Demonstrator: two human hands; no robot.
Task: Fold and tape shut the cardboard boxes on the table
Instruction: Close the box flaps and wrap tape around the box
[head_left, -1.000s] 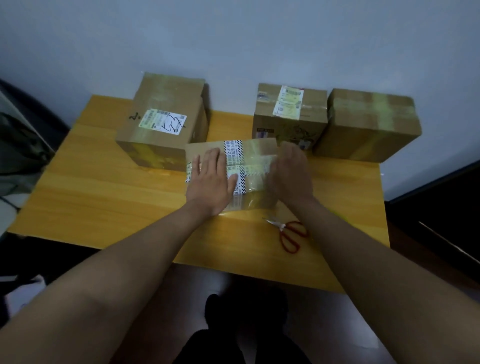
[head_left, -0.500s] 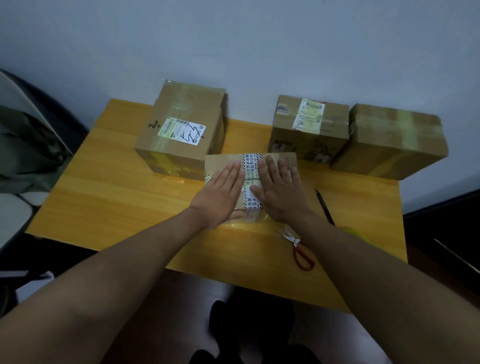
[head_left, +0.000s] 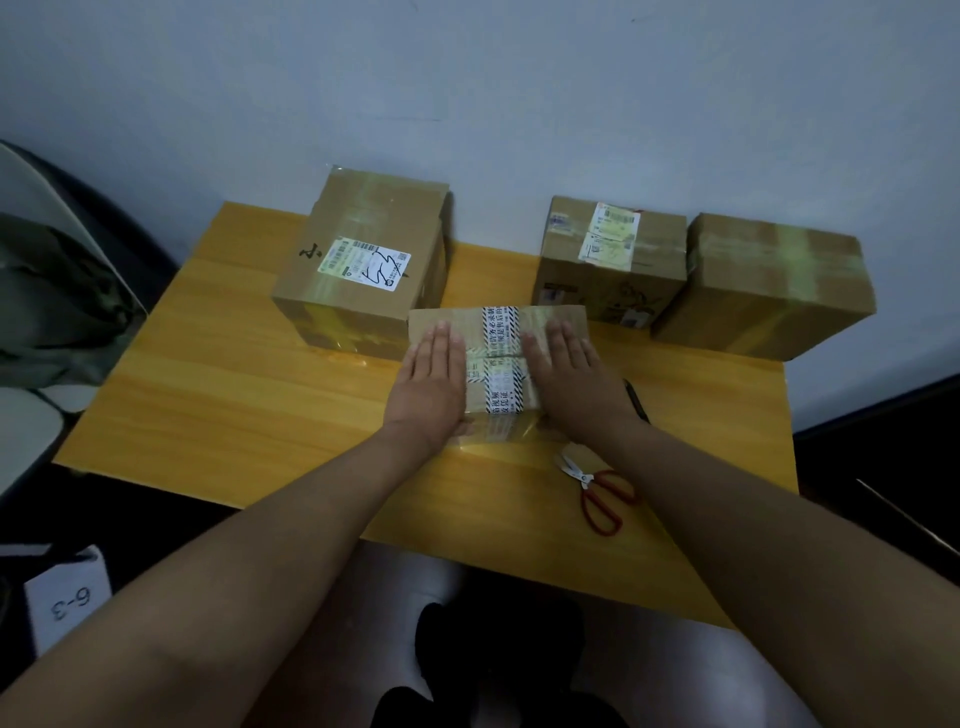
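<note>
A small cardboard box (head_left: 501, 332) with a striped printed tape strip down its middle lies at the centre of the yellow wooden table (head_left: 234, 395). My left hand (head_left: 431, 384) lies flat on its top left part, fingers straight. My right hand (head_left: 571, 379) presses flat on the top right part, fingers straight. Clear tape shines across the top and down the near side of the box. Three other taped boxes stand behind: a large one (head_left: 363, 260) at back left, a labelled one (head_left: 608, 260) and a plain one (head_left: 763, 286) at back right.
Red-handled scissors (head_left: 597, 493) lie on the table near my right forearm. A dark pen (head_left: 636, 400) lies right of my right wrist. A chair with a green bag (head_left: 57, 301) stands to the left. A white card marked 6-3 (head_left: 67, 597) is on the floor.
Both hands have slid apart across the box top, the left toward the left edge and the right toward the right edge. The head view has shifted slightly.
</note>
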